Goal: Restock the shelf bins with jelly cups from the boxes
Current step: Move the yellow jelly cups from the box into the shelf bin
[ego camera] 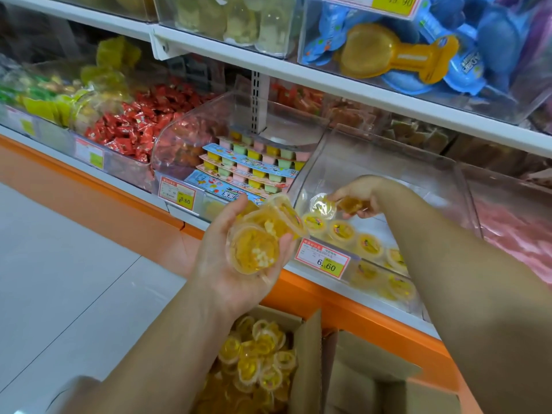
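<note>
Both forearms and hands (236,252) are bare, no sleeves, rings or watch showing.

The white shelf (298,268) with orange trim carries clear bins (373,162) side by side: red candies (134,130), stacked multi-colour packs (254,165), yellow jelly cups (370,246). On the pale floor (59,264) stands a box (304,354) of cups, perhaps two.

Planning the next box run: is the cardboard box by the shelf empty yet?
Not empty. The cardboard box stands open, with yellow jelly cups piled inside.
</note>
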Demonstrator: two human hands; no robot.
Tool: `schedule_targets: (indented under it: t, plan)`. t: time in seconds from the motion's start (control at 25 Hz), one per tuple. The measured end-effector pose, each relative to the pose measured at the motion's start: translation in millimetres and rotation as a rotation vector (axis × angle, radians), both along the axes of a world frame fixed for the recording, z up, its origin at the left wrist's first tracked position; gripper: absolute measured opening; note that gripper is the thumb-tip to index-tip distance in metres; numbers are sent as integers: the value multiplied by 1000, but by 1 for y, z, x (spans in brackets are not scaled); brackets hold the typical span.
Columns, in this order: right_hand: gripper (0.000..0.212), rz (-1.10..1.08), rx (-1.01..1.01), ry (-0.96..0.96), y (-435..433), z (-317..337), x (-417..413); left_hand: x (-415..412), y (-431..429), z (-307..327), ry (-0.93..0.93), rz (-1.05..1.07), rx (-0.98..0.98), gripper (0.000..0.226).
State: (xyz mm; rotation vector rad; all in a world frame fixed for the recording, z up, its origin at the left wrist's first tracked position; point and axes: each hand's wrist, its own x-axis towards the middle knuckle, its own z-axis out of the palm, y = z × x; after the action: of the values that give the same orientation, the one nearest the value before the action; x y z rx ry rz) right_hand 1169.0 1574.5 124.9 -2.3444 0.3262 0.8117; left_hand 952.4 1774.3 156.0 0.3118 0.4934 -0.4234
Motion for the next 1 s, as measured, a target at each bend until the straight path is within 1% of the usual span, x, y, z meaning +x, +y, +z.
schedule_targets:
  t: [0.16, 0.24, 0.36, 0.44, 0.52, 0.56, 0.6, 0.68, 0.72, 0.76, 0.84, 0.88, 0.92, 1.0]
  plan:
    - [33, -29, -69, -83, 5, -15, -4, -2, -2, 1, 11, 5, 10, 38]
    - [37, -66, -71, -133, 5, -24, -6, -4, 0, 2, 13, -7, -5, 39]
    - [37, -85, -48, -212, 4, -26, -9, -6, 2, 3, 13, 5, 1, 36]
    - [36, -26, -67, -195, 1, -25, -11, -6, 3, 2, 15, 7, 7, 35]
    - [34, -23, -58, -204, -4, -21, -11, -6, 3, 3, 26, 4, -3, 35]
    - [32, -66, 1, -219, -7, -20, -11, -6, 2, 3, 27, 5, -3, 36]
    - [27, -143, 101, -237, -12, -20, -9, -6, 2, 2, 26, 4, -1, 36]
    - [17, -319, 349, -241, -21, -19, -10, -6, 1, 2, 23, -1, 4, 36]
    - [13, -375, 435, -227, -26, -20, -9, -5, 0, 2, 23, -1, 7, 36]
    - [13, -400, 486, -214, -30, -21, -10, -5, 0, 1, 24, 0, 9, 36]
    - [40, -418, 518, -215, -32, -24, -11, -5, -1, 1, 34, 10, 9, 36]
    - [49, -436, 522, -228, -30, -25, -12, -5, -1, 1, 37, 17, 8, 36]
    - [53, -449, 530, -227, -28, -26, -13, -6, -2, 1, 37, 24, 8, 36]
    - [50, -477, 542, -209, -25, -31, -14, -6, -2, 1, 37, 29, 11, 36]
